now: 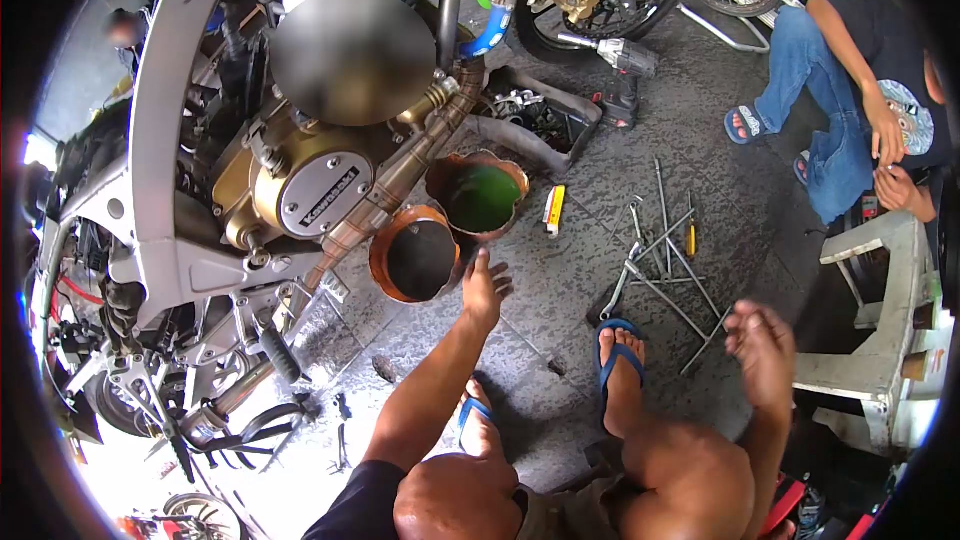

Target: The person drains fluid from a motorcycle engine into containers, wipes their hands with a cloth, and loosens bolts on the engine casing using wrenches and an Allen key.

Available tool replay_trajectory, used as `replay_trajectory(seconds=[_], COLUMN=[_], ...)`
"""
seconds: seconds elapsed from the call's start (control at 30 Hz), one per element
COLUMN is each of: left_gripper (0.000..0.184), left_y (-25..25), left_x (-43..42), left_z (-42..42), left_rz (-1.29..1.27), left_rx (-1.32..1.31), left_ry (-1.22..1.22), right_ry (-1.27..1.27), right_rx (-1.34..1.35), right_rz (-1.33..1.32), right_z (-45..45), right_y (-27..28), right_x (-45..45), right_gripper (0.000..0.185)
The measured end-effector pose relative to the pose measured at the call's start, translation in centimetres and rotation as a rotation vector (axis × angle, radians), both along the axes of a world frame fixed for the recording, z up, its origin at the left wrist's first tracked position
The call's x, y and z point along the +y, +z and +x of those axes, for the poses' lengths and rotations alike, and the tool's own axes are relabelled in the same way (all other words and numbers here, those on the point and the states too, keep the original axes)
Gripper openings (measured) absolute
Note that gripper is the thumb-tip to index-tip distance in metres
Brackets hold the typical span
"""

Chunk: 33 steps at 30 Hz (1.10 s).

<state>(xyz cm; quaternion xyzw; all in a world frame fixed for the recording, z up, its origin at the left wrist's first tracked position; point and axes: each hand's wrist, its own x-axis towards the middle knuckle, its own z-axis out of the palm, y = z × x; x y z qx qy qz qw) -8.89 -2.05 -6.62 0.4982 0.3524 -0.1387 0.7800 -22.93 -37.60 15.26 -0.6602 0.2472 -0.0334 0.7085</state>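
My left hand (485,286) reaches out over the floor with its fingers apart, beside a round copper-coloured container (385,270) with a dark inside. Whether it touches the rim, I cannot tell. Behind that container stands a second one (490,232), wavy-edged and green inside. On the right, my right hand (762,345) is raised with its fingers curled in; anything within them is hidden. Several wrenches and T-handle tools (672,285) lie crossed on the floor between my hands, with a yellow-handled screwdriver (691,236) near them.
A motorcycle engine with a Kawasaki cover (320,202) fills the left side. Beyond the containers are a yellow packet (553,210), a dark bin of parts (570,105) and a cordless impact wrench (625,58). Another person (815,110) sits at right, behind a white stool (880,340).
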Motion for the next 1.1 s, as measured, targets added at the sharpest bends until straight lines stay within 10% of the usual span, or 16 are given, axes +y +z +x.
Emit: replay_trajectory(seconds=[0.4, 0.8, 0.93, 1.1], left_gripper=[0.047, 0.066, 0.031, 0.033], left_y=[-1.9, -4.0, -3.2, -0.1], left_x=[-2.1, -0.5, 2.6, 8.9], left_z=[6.0, 2.8, -4.8, -13.1], left_rz=[0.042, -0.004, 0.559, 0.927], left_rx=[-0.050, -0.229, -0.267, 0.084], left_ry=[0.325, 0.091, -0.256, -0.189], right_ry=[-0.104, 0.058, 0.114, 0.103], right_rx=[0.274, 0.346, 0.313, 0.287], right_rz=[0.239, 0.316, 0.347, 0.417], right_z=[-2.4, 1.3, 2.4, 3.5], right_y=[-12.1, -18.9, -21.2, -21.7], right_x=[2.3, 5.5, 6.9, 9.5], right_gripper=[0.022, 0.016, 0.014, 0.015])
